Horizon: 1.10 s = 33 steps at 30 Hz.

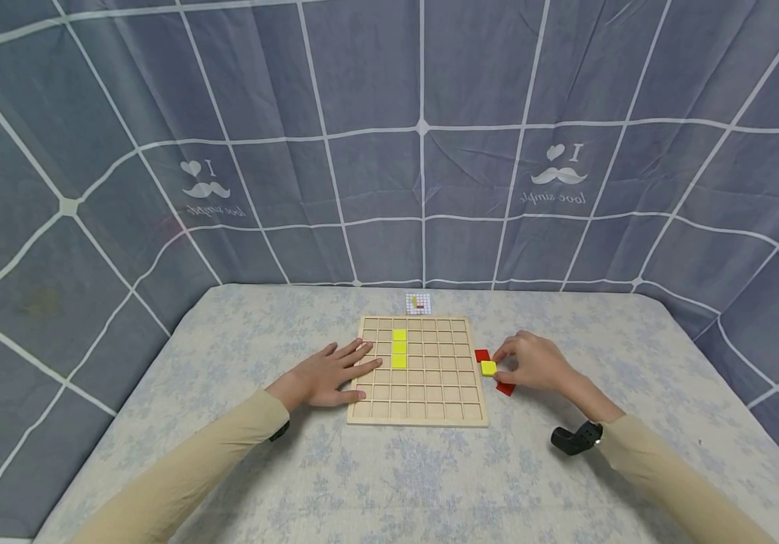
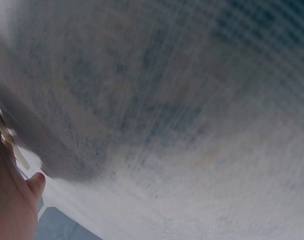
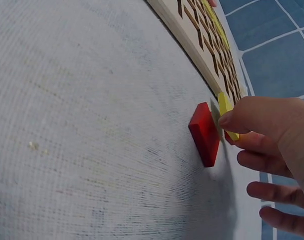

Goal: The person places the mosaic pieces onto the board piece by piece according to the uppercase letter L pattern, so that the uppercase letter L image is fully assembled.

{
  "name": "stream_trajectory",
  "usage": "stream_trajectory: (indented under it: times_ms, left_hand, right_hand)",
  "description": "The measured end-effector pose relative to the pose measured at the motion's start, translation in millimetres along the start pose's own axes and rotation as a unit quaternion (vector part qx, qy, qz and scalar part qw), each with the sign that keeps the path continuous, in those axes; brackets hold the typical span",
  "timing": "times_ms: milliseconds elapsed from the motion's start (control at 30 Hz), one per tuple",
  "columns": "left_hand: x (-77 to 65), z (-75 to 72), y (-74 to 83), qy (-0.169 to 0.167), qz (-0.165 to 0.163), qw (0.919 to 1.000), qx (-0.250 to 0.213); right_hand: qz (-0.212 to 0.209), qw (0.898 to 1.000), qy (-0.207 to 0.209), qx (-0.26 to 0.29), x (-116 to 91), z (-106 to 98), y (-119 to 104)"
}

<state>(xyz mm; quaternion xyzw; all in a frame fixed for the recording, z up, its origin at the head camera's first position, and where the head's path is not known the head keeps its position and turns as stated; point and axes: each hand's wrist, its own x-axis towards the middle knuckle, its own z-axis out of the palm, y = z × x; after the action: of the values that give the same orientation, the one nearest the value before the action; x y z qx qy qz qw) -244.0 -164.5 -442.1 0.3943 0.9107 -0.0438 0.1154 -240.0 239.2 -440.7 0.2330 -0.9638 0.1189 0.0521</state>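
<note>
My right hand (image 1: 535, 363) pinches a yellow square tile (image 1: 489, 369) between thumb and fingers, just off the right edge of a wooden grid board (image 1: 416, 420). Two red tiles lie on the cloth around it: one red tile (image 1: 482, 355) behind, partly covered, and another red tile (image 3: 205, 134) nearer the wrist. With fingers spread, my left hand (image 1: 328, 375) rests on the board's left edge. Three yellow tiles (image 1: 399, 348) stand in a column of the board's cells. In the left wrist view, only part of the left hand (image 2: 14, 195) shows, beside the board's edge.
Behind the board lies a small printed card (image 1: 418, 304) with a grid and coloured squares. A pale flowered cloth (image 1: 389, 483) covers the table. Dark blue curtains (image 1: 375, 181) with white lines stand along the back and sides.
</note>
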Motion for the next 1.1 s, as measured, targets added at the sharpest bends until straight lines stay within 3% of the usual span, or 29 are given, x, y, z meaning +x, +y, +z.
stream_trajectory:
  times_ms: [167, 433, 800, 1100]
  left_hand:
    - [-0.5, 0.7, -0.6, 0.0, -0.004, 1.0, 0.003]
    - [-2.5, -2.1, 1.4, -0.006, -0.008, 0.9999, 0.002]
    - [-1.0, -2.9, 1.9, -0.008, -0.008, 0.9999, 0.006]
    - [-0.1, -1.2, 0.8, -0.006, -0.006, 0.9999, 0.012]
  right_hand:
    - [0.01, 1.0, 0.011, 0.007, 1, -4, -2]
    - [-0.011, 0.999, 0.027, 0.026, 9, -1, -15]
    - [-0.054, 0.997, 0.037, 0.045, 26, 6, -44]
    - [-0.066, 0.995, 0.045, 0.063, 46, 18, -73]
